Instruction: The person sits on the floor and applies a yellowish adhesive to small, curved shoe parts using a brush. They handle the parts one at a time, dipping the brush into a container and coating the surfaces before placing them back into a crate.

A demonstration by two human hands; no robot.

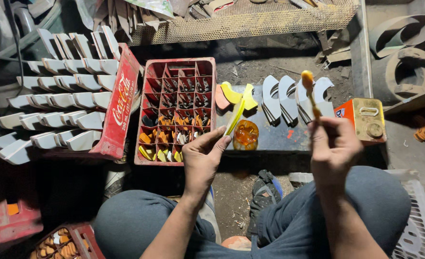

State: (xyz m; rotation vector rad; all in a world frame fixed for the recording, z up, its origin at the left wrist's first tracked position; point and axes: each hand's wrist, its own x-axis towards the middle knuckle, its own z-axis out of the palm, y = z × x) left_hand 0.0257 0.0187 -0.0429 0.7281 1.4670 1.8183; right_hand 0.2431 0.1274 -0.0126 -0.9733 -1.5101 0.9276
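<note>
Holding a thin yellow-green strip pinched between thumb and fingers, the left hand sits over the front edge of the dark board; the right hand is closed round a brush stick with an amber-coated tip, raised above the board's right end. Glue jar with amber stuff stands on the board near its front edge, just right of the strip. Along the back edge lie yellow curved pieces and a row of grey curved pieces, none looking coated yet. Orange tin at the board's right end. Red crate left of the board has front cells partly filled with small yellow and orange bits, back cells bare. White pieces stacked far left. Judging by this, gluing looks early to midway: strip in hand, brush loaded, most pieces waiting
</note>
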